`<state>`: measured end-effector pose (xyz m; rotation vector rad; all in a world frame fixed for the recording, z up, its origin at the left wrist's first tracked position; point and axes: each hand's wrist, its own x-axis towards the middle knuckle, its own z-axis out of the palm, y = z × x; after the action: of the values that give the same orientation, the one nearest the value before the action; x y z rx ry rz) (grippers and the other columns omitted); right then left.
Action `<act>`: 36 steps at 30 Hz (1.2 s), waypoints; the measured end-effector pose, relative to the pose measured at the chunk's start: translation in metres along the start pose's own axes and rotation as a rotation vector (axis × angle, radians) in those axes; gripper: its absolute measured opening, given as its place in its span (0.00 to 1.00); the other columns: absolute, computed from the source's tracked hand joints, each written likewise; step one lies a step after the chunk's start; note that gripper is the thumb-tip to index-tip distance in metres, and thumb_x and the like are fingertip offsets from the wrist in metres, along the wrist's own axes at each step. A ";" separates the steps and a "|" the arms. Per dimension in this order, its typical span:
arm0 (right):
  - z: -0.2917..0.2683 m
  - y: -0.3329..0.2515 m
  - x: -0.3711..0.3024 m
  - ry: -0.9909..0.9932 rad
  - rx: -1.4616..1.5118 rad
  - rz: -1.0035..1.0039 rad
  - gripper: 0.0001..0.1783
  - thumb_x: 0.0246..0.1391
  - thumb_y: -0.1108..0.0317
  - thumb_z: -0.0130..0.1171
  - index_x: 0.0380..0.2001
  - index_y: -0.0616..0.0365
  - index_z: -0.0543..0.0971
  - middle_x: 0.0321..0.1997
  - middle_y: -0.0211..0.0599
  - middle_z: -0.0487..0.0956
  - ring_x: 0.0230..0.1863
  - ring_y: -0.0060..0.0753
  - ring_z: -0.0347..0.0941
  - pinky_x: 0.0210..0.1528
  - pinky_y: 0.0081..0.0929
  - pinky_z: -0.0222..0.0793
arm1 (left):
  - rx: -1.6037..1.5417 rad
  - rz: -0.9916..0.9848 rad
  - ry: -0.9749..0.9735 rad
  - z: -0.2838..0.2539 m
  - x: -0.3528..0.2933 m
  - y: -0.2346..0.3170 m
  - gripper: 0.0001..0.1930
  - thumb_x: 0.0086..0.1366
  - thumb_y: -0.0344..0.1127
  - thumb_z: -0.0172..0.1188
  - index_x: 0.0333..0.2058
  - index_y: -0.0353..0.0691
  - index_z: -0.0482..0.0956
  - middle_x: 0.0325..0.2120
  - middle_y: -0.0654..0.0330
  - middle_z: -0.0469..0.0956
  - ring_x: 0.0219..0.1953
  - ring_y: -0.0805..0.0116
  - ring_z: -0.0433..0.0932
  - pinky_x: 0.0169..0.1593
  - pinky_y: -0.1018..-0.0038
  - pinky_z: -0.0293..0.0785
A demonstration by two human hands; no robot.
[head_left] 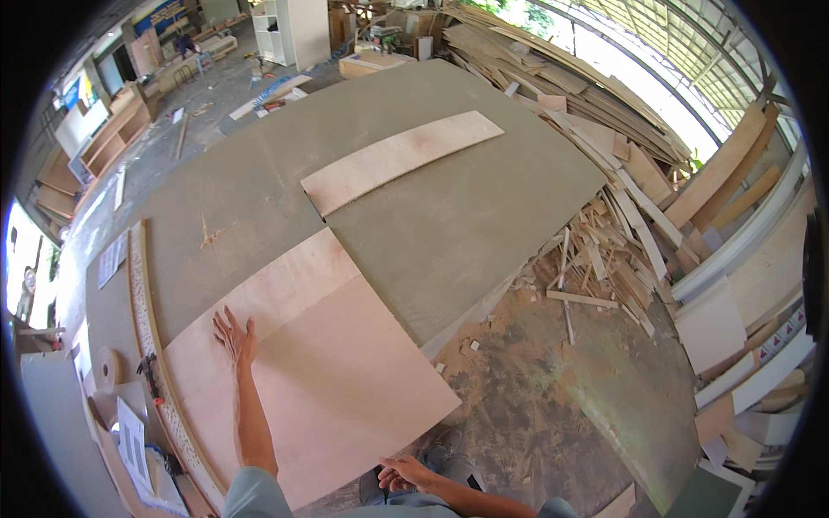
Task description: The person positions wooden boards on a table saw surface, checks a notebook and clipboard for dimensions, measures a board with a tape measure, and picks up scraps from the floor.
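My left hand (233, 337) lies with spread fingers on a pale plywood strip (302, 268), close to where it meets a larger pinkish plywood sheet (345, 371). Whether the strip and sheet overlap or only abut, I cannot tell. Close to my body, just off the sheet's near edge, my right hand (404, 473) has its fingers curled together. A small dark thing shows by those fingers, too little of it to name. Beneath the plywood spreads a wide grey-green work table (432, 250). Farther back on it rests another long plywood strip (401, 160).
Along the table's left side run a long narrow board (148, 328), a tape roll (109, 367) and a clamp-like tool (150, 380). Wood offcuts (596, 250) heap on the floor to the right, below stacked sheets (553, 69). Shelving (298, 30) stands at the back.
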<state>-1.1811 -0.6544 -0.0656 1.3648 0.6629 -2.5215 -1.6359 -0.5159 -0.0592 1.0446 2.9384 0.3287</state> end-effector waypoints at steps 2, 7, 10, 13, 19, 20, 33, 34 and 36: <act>-0.031 0.003 -0.013 -0.001 -0.084 -0.107 0.30 0.61 0.43 0.52 0.36 0.66 0.79 0.30 0.40 0.83 0.22 0.23 0.76 0.19 0.17 0.62 | -0.088 -0.047 0.139 -0.011 -0.047 0.004 0.40 0.67 0.53 0.51 0.68 0.38 0.48 0.68 0.42 0.44 0.71 0.47 0.41 0.70 0.47 0.35; -0.128 -0.006 -0.073 0.096 0.037 -0.311 0.25 0.63 0.49 0.50 0.35 0.63 0.81 0.32 0.39 0.84 0.26 0.23 0.77 0.22 0.18 0.64 | -0.117 -0.255 0.390 -0.028 -0.207 -0.001 0.38 0.66 0.52 0.52 0.67 0.37 0.51 0.68 0.41 0.45 0.71 0.45 0.41 0.68 0.44 0.36; -0.182 -0.025 -0.117 0.159 0.195 -0.418 0.22 0.63 0.53 0.50 0.34 0.62 0.81 0.31 0.40 0.83 0.25 0.23 0.76 0.22 0.19 0.64 | 0.037 -0.588 0.531 -0.006 -0.309 -0.035 0.38 0.66 0.57 0.50 0.68 0.43 0.52 0.68 0.45 0.48 0.71 0.49 0.43 0.66 0.44 0.43; -0.235 -0.056 -0.142 0.244 0.260 -0.540 0.20 0.63 0.54 0.51 0.34 0.62 0.81 0.30 0.40 0.83 0.25 0.24 0.76 0.23 0.19 0.65 | -0.063 -1.070 0.527 0.025 -0.394 -0.030 0.36 0.67 0.56 0.48 0.66 0.41 0.55 0.64 0.44 0.55 0.66 0.46 0.55 0.63 0.46 0.51; -0.285 -0.139 -0.144 0.277 0.252 -0.635 0.18 0.62 0.56 0.53 0.33 0.62 0.80 0.30 0.41 0.83 0.24 0.25 0.75 0.23 0.20 0.66 | 0.055 -0.767 -0.934 0.105 -0.565 -0.050 0.33 0.63 0.58 0.51 0.58 0.39 0.68 0.55 0.43 0.69 0.56 0.44 0.68 0.52 0.50 0.67; -0.299 -0.151 -0.143 0.291 0.250 -0.627 0.18 0.62 0.56 0.54 0.33 0.62 0.80 0.30 0.41 0.83 0.24 0.25 0.75 0.23 0.20 0.66 | -0.002 -0.765 -0.962 0.106 -0.563 -0.016 0.33 0.63 0.58 0.51 0.57 0.39 0.69 0.54 0.43 0.70 0.56 0.44 0.68 0.52 0.50 0.67; -0.572 -0.271 -0.163 0.708 0.237 -0.764 0.16 0.56 0.57 0.58 0.32 0.61 0.80 0.26 0.35 0.81 0.22 0.26 0.73 0.21 0.24 0.65 | -0.300 -0.658 -1.009 0.077 -0.463 0.243 0.27 0.63 0.57 0.50 0.49 0.40 0.74 0.45 0.46 0.74 0.50 0.45 0.73 0.51 0.53 0.69; -0.590 -0.291 -0.167 0.735 0.245 -0.761 0.16 0.55 0.56 0.58 0.31 0.60 0.80 0.24 0.35 0.80 0.22 0.26 0.73 0.21 0.25 0.64 | -0.300 -0.659 -1.012 0.075 -0.461 0.251 0.27 0.63 0.57 0.50 0.49 0.40 0.75 0.44 0.46 0.74 0.50 0.46 0.73 0.51 0.54 0.70; -0.615 -0.343 -0.168 0.789 0.258 -0.757 0.15 0.54 0.56 0.60 0.32 0.59 0.79 0.27 0.36 0.79 0.26 0.29 0.74 0.23 0.27 0.66 | -0.301 -0.692 -1.002 0.069 -0.464 0.264 0.26 0.63 0.57 0.50 0.47 0.40 0.76 0.42 0.46 0.75 0.49 0.46 0.74 0.51 0.54 0.70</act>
<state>-0.7604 -0.0670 -0.1179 2.6716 1.2005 -2.5495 -1.1054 -0.5925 -0.1045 0.0360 2.0371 0.1437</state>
